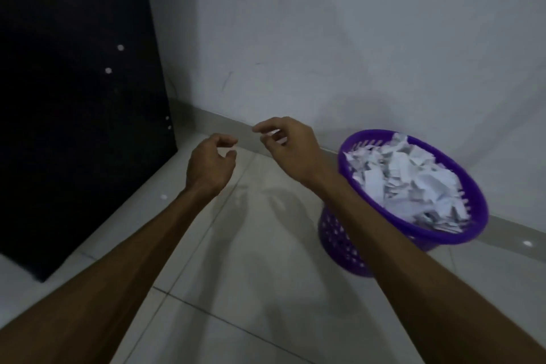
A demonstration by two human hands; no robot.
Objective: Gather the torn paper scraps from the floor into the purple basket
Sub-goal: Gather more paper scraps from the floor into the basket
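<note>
our left hand hangs loosely curled and empty, our right hand seems to pinch a scrap, with the purple basket just right of it.

Pale tiled floor under purple basket and black panel.

right arm hides basket left wall, dark panel cut off
</note>
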